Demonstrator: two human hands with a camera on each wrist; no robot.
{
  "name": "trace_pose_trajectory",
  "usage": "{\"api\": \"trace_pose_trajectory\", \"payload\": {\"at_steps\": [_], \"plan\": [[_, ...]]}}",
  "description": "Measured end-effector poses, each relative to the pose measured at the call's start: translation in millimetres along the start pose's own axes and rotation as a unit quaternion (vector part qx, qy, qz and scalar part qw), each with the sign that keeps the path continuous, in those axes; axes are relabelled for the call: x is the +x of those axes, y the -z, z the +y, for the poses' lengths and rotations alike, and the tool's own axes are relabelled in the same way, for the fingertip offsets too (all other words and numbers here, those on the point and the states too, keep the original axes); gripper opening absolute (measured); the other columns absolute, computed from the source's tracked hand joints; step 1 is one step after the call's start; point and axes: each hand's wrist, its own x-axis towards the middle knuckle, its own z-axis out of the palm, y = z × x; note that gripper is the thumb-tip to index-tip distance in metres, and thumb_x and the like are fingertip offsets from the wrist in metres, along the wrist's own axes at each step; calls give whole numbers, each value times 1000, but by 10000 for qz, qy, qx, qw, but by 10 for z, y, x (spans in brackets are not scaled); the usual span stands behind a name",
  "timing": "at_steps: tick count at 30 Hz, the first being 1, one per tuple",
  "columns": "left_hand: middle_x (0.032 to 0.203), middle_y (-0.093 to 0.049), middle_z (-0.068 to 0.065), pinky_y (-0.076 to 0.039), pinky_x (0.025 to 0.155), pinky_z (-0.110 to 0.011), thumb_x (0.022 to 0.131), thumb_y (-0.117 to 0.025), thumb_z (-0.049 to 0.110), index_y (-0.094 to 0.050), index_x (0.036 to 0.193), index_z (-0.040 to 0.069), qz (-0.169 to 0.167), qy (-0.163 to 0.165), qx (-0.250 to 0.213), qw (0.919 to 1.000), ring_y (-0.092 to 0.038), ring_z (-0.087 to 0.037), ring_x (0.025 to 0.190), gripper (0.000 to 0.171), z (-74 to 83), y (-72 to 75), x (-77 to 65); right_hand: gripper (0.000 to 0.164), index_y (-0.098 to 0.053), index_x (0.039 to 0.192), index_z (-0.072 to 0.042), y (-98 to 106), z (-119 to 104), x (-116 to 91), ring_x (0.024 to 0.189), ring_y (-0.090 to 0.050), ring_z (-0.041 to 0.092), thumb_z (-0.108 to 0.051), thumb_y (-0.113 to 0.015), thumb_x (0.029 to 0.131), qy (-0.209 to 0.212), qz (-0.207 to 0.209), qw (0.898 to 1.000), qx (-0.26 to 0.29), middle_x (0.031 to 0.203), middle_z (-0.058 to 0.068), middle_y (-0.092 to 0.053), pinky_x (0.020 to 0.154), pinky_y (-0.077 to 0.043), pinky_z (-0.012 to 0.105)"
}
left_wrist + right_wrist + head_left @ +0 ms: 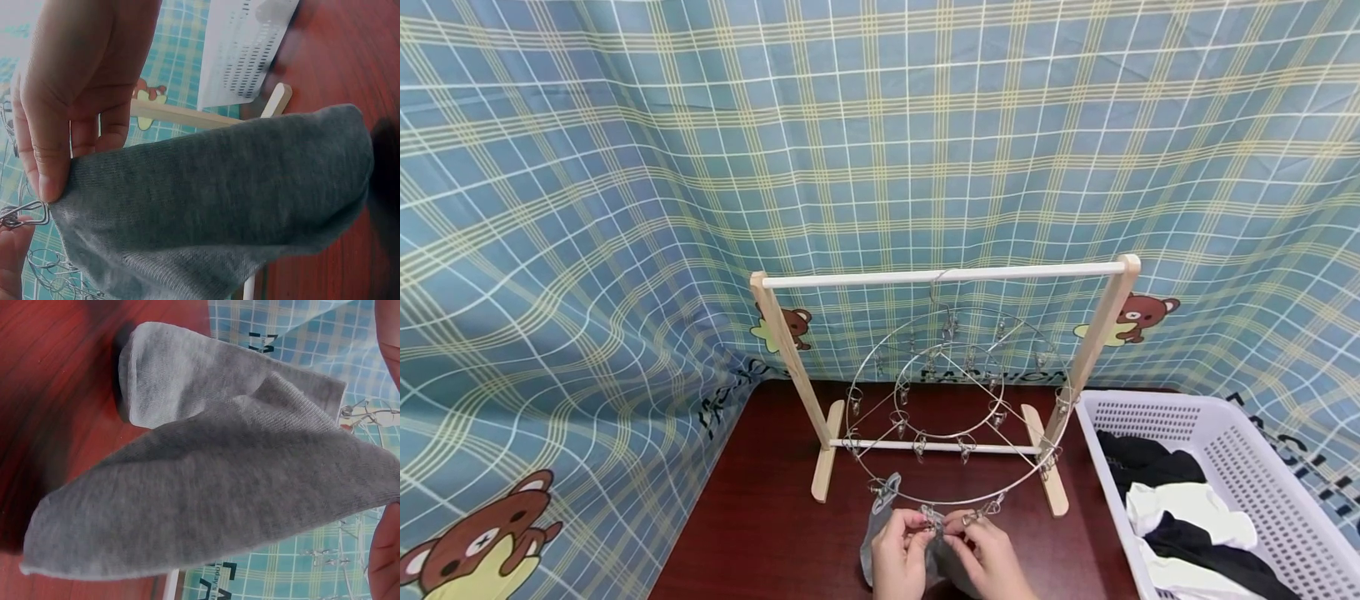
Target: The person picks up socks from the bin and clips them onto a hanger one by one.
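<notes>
At the near rim of the round wire hanger [955,502], my left hand [901,557] pinches a metal clip [25,215]. My right hand [988,557] pinches the top edge of a grey sock [212,194] between thumb and fingers, right beside the clip's jaws. The sock dangles below both hands, its toe down toward the table. A second grey sock [187,375] hangs to the left, its top edge at another clip [347,412]. Whether the jaws have caught the held sock is hard to tell.
A wooden stand [793,367] with a white top bar [880,278] carries the hanger, which has several more clips. On the right sits a white perforated basket [1273,475] with black and white cloth items. Plaid fabric [880,150] surrounds the dark red table [737,517].
</notes>
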Motion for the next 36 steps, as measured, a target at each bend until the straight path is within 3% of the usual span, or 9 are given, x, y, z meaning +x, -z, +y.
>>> {"api": "trace_pose_trajectory", "payload": {"at_steps": [6, 13, 20, 25, 36], "plan": [[62, -58, -17, -44, 41, -14, 50, -66, -24, -50, 72, -4, 62, -14, -28, 10000, -57, -14, 48, 33, -18, 0, 0, 29, -59, 81, -8, -4, -20, -2, 75, -57, 13, 11, -70, 62, -35, -93, 9999, 92, 85, 6, -61, 62, -43, 12], [62, -58, -17, -42, 40, -13, 52, -65, -23, -50, 73, -5, -62, -25, -94, 9999, -55, -15, 46, 32, -31, 13, 6, 8, -57, 83, -10, -18, -9, 0, 81, -58, 14, -5, -62, 80, -163, -159, 9994, 241, 88, 4, -60, 72, -44, 13], [62, -58, -16, -44, 41, -15, 52, -65, -24, -49, 73, -5, -39, 91, -41, 9999, -57, -14, 49, 32, -8, 19, 9, 3, -57, 82, -7, -22, -26, 34, 78, -57, 15, -7, -59, 82, -48, -168, 9996, 227, 85, 4, -60, 71, -44, 15], [62, -59, -16, -47, 45, -17, 52, -64, -26, -50, 73, -5, 39, 81, -125, 9999, -59, -15, 52, 33, 1, 19, 15, 14, -56, 79, -7, -27, -15, 16, 73, -55, 13, -19, -52, 87, 17, -173, 9997, -158, 80, 0, -59, 68, -42, 16], [68, -61, -19, -48, 49, -16, 58, -61, -27, -49, 76, -7, -122, 79, -529, 9985, -61, -17, 58, 29, -88, 6, -41, 4, -56, 79, -8, -47, 16, 6, 73, -56, 13, -9, -60, 78, 255, -114, 9989, -368, 80, -1, -59, 68, -43, 19]]}}
